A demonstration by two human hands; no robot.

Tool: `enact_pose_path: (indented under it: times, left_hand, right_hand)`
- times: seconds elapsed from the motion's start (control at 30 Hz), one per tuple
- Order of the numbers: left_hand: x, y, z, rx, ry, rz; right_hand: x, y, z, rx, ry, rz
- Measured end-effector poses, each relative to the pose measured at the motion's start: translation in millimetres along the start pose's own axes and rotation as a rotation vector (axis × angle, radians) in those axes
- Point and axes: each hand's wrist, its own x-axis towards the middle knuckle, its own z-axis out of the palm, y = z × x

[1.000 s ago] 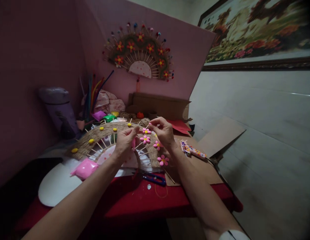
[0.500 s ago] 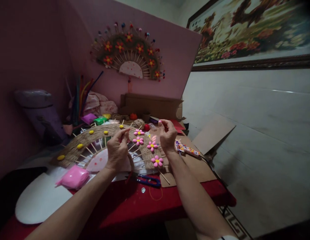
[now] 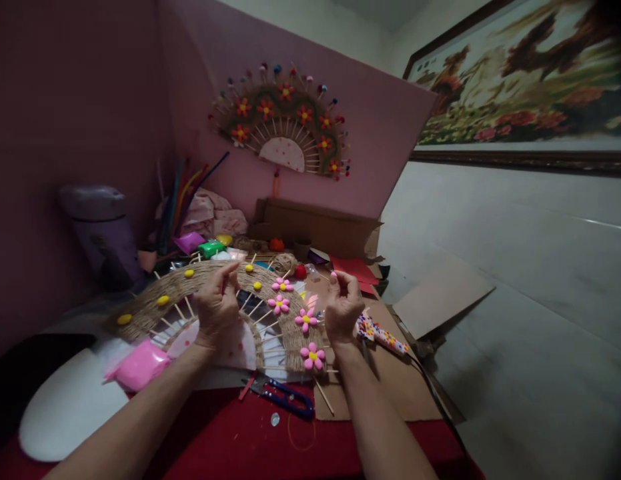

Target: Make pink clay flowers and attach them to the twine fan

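A fan-shaped craft piece (image 3: pixel 293 337) of twine wound over thin sticks lies on the table. Pink clay flowers with yellow centres, such as one flower (image 3: pixel 313 356), line its right side; yellow clay dots (image 3: pixel 163 301) run along the rest. Above the fan's middle, my left hand (image 3: pixel 217 307) is closed in a pinch, and whatever its fingertips hold is hidden. My right hand (image 3: pixel 344 310), raised beside the fan's right end, pinches a small piece of pink clay (image 3: pixel 333 274) between thumb and fingers. An opened bag of pink clay (image 3: pixel 139 365) rests at the fan's lower left.
Blue thread snips (image 3: pixel 290 399) lie on the red tablecloth (image 3: pixel 240 447) in front. A glue gun (image 3: pixel 383 335) with a patterned cover sits on cardboard (image 3: pixel 400 393) at right. Clay packets, twine and a purple bottle (image 3: pixel 103 233) stand behind. A finished fan (image 3: pixel 285 127) hangs at the back.
My hands have moved farther apart, the left one shifting left over the fan. The camera view has also turned, moving the background right and down. Both hands remain pinched.
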Motion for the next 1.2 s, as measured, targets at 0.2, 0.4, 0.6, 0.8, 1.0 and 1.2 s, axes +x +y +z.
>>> enact_pose_path:
  times: [0.2,0.4,0.6,0.8,1.0,1.2]
  left_hand:
    - [-2.8,2.9,-4.7,0.126,0.050,0.149]
    - [-12.4,4.1,-3.2,0.108,-0.049,0.131]
    - [-13.1,6.0,-2.2,0.142,-0.034,0.146]
    - [-13.0,-1.3,4.7,0.493,-0.130,0.383]
    - [-9.4,5.9,8.1,1.038,-0.295,0.712]
    - [-7.3,7.2,8.7,1.139,-0.347,0.764]
  right_hand:
    - [4.3,-0.5,-2.6,0.003,0.012,0.020]
    - [16.6,-5.5,-9.0,0.011,0.091,0.055]
    - [18.4,-12.1,-11.8,0.016,0.080,-0.036]
    - [12.2,-8.6,-6.8,-0.071,-0.058,-0.210]
    - [10.9,-2.9,-4.5,-0.113,-0.087,-0.250]
    - [12.7,-3.7,-5.9,-0.108,-0.085,-0.264]
